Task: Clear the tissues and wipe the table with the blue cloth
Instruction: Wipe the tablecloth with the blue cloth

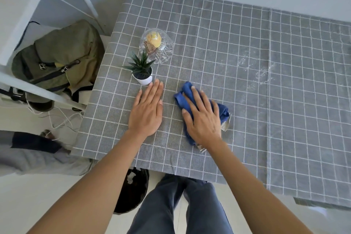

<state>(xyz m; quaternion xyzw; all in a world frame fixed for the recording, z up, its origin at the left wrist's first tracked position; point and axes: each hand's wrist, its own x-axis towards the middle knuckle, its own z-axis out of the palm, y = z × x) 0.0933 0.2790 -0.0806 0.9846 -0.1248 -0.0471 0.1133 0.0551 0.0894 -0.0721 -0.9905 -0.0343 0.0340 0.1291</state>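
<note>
Blue cloth (224, 109), bunched on the grey checked tablecloth (247, 47) under the flat, spread right hand (202, 118); left hand (147, 108) open, palm down beside it, where a leftward stroke could tip the potted succulent (141, 73).

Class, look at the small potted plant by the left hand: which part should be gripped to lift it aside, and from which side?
Grip the potted plant around its white pot wall, coming from the near side, where the left hand already lies. The spiky leaves block a top grasp, and the glass dome crowds the far side.
</note>
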